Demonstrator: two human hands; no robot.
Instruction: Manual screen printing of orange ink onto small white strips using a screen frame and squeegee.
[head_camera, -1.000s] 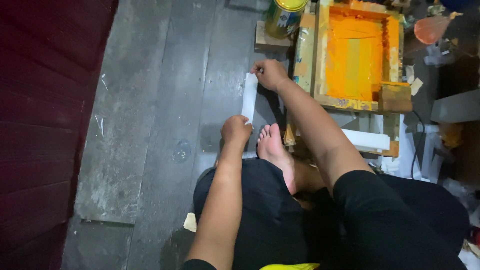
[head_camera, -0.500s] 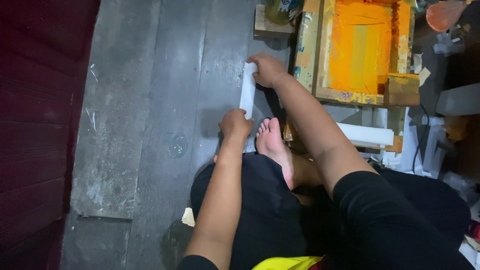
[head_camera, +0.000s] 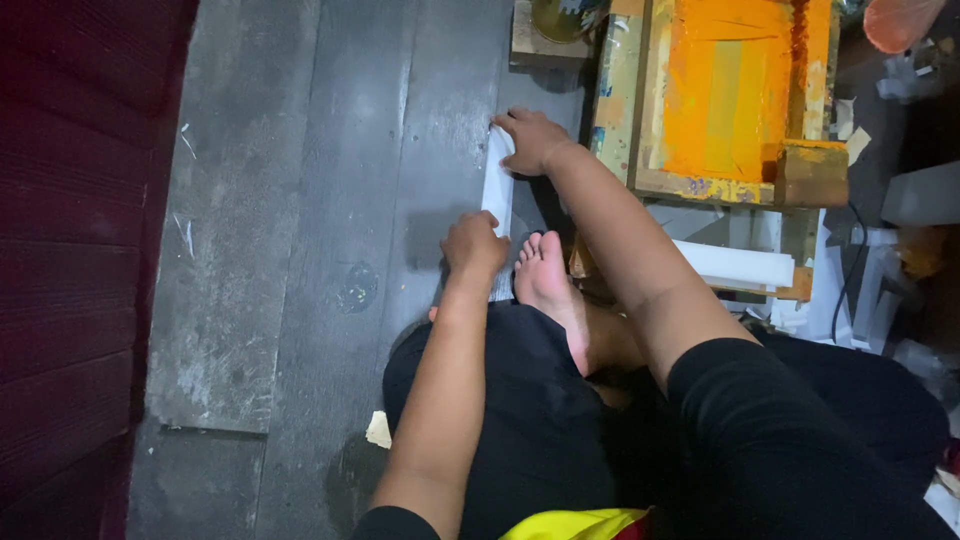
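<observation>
Since the earlier frames, both hands sit a little lower and nearer the middle of the view; their hold on the strip looks unchanged, so most of the shift is probably the head camera tilting.

Right hand (head_camera: 535, 140) rests on the far end of the narrow white paper strip (head_camera: 496, 195), fingers curled together and pressing it onto the dark grey plank floor (head_camera: 300, 200). Left hand (head_camera: 475, 248) covers the near end, fingers closed down over it; whether they pinch the paper or only press it flat cannot be told. Strip lies lengthwise between the two hands, just beside the bare foot (head_camera: 545, 285).

Orange-stained wooden screen-printing frame (head_camera: 740, 100) stands to the right, close to the right hand but not touching the strip.

Judgement: step in hand is flattening or aligning the strip on the floor. Next move calls for keeping both ends pinned evenly, so the paper neither buckles nor skews.
</observation>
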